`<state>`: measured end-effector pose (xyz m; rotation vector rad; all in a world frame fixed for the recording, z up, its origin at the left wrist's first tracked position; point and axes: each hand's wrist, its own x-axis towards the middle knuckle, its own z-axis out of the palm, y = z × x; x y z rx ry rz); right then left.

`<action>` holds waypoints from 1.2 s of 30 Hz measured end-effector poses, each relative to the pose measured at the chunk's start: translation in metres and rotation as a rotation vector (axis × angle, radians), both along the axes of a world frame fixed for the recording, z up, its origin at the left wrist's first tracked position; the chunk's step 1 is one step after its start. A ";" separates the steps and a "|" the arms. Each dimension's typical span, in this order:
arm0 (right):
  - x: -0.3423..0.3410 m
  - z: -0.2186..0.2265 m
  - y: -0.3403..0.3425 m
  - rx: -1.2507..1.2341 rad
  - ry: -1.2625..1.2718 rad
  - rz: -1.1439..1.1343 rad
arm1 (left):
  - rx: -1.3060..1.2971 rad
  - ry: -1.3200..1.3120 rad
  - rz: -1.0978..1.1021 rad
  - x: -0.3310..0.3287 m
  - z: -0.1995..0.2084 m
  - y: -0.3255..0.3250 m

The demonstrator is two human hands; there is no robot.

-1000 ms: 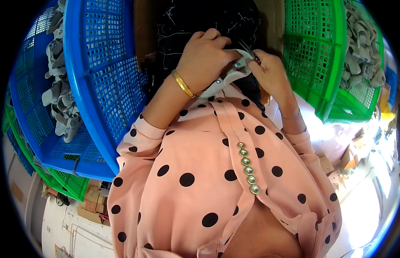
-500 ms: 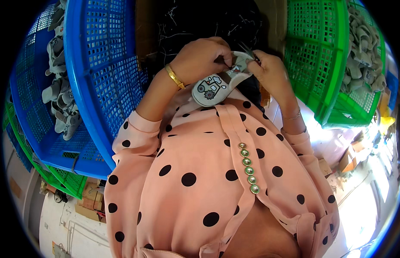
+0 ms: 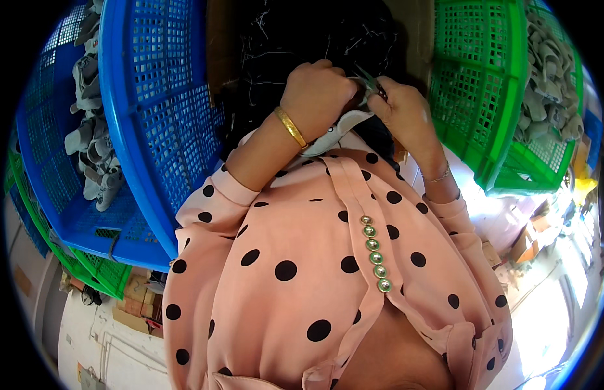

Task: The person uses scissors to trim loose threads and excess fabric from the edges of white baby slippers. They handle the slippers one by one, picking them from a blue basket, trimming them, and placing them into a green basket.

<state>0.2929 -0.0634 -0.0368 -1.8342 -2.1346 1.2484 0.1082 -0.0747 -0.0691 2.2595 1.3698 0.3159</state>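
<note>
My left hand (image 3: 318, 94), with a gold bangle (image 3: 290, 127) at its wrist, is closed over a small grey shoe upper (image 3: 347, 123) at my lap. Much of the upper is covered by that hand and wrist; part of its pale edge shows between my hands. My right hand (image 3: 406, 110) is closed around small scissors (image 3: 369, 79). Their blades point up and to the left, close to the left fingertips. What the left fingertips pinch is hidden.
A blue plastic crate (image 3: 165, 91) rises at my left, with grey shoe uppers (image 3: 97, 153) beyond its wall. At my right, a green crate (image 3: 474, 84) stands beside heaped grey uppers (image 3: 549, 78). Dark cloth (image 3: 315, 32) strewn with loose white threads lies ahead.
My left hand has turned and moved right across the shoe upper, hiding its printed vehicle picture. The scissor blades now show more clearly between my hands.
</note>
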 end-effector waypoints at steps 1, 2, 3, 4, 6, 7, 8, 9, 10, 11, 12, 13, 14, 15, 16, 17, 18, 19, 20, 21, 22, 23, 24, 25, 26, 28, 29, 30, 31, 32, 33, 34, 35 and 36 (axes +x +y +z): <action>0.001 -0.001 -0.001 0.008 -0.005 0.001 | -0.024 0.003 -0.002 0.001 -0.003 0.002; 0.002 -0.003 -0.001 0.024 -0.009 0.005 | -0.048 0.007 -0.005 0.002 -0.005 0.005; 0.004 -0.007 -0.001 0.039 -0.011 0.010 | -0.087 0.007 -0.013 0.002 -0.004 0.008; 0.007 -0.008 0.000 0.053 -0.012 0.016 | -0.125 0.007 -0.022 0.002 -0.002 0.013; 0.012 -0.005 0.001 0.244 -0.136 0.059 | -0.156 -0.009 -0.040 0.002 -0.002 0.016; 0.015 -0.002 0.003 0.341 -0.200 0.080 | -0.149 -0.026 -0.050 0.001 -0.003 0.017; 0.017 0.005 0.003 0.369 -0.230 0.112 | -0.143 -0.042 -0.060 0.000 -0.004 0.017; 0.019 0.018 0.004 0.398 -0.263 0.140 | -0.143 -0.033 -0.055 0.002 -0.001 0.017; 0.020 0.030 0.005 0.428 -0.295 0.168 | -0.142 -0.023 -0.048 0.005 0.003 0.016; 0.022 0.039 0.007 0.470 -0.306 0.254 | -0.142 -0.013 -0.041 0.006 0.007 0.016; 0.024 0.045 0.008 0.527 -0.327 0.356 | -0.144 -0.010 -0.048 0.007 0.009 0.016; 0.025 0.050 0.009 0.584 -0.348 0.460 | -0.147 -0.007 -0.054 0.007 0.011 0.017; 0.026 0.055 0.011 0.639 -0.369 0.565 | -0.149 -0.003 -0.059 0.007 0.014 0.018; 0.026 0.056 0.013 0.715 -0.335 0.638 | -0.136 0.002 -0.080 0.007 0.016 0.020; 0.025 0.058 0.016 0.686 -0.352 0.687 | -0.122 0.007 -0.100 0.007 0.017 0.022; 0.023 0.059 0.018 0.656 -0.369 0.737 | -0.108 0.013 -0.119 0.007 0.018 0.023; 0.021 0.060 0.021 0.629 -0.383 0.787 | -0.110 0.006 -0.124 0.007 0.018 0.023; 0.017 0.060 0.025 0.586 -0.413 0.823 | -0.112 0.000 -0.129 0.006 0.018 0.024; 0.012 0.060 0.027 0.542 -0.443 0.858 | -0.114 -0.006 -0.133 0.006 0.018 0.025; 0.009 0.059 0.030 0.495 -0.475 0.891 | -0.121 -0.002 -0.142 0.006 0.018 0.026; 0.008 0.055 0.033 0.504 -0.514 0.932 | -0.128 0.002 -0.151 0.007 0.020 0.026; 0.007 0.049 0.035 0.513 -0.553 0.973 | -0.136 0.006 -0.160 0.008 0.021 0.027; 0.006 0.044 0.036 0.519 -0.586 1.016 | -0.141 0.006 -0.152 0.007 0.021 0.026; 0.005 0.041 0.035 0.529 -0.626 1.060 | -0.147 0.007 -0.144 0.008 0.021 0.026; 0.003 0.039 0.034 0.539 -0.666 1.103 | -0.153 0.007 -0.137 0.008 0.022 0.026; 0.002 0.037 0.034 0.512 -0.747 1.179 | -0.204 0.012 -0.135 0.010 0.028 0.027; 0.001 0.036 0.034 0.478 -0.785 1.212 | -0.230 0.014 -0.135 0.011 0.031 0.028; 0.001 0.036 0.035 0.447 -0.822 1.244 | -0.235 0.009 -0.142 0.011 0.032 0.030; 0.001 0.036 0.035 0.443 -0.825 1.241 | -0.240 0.005 -0.150 0.012 0.033 0.031; 0.002 0.034 0.035 0.438 -0.829 1.238 | -0.244 0.000 -0.159 0.012 0.033 0.032; 0.003 0.033 0.034 0.434 -0.831 1.234 | -0.234 -0.013 -0.147 0.013 0.030 0.033; 0.003 0.032 0.035 0.421 -0.818 1.218 | -0.224 -0.026 -0.135 0.013 0.024 0.032; 0.003 0.032 0.035 0.410 -0.805 1.202 | -0.213 -0.039 -0.123 0.014 0.020 0.032; 0.003 0.031 0.034 0.398 -0.791 1.187 | -0.212 -0.036 -0.123 0.014 0.019 0.033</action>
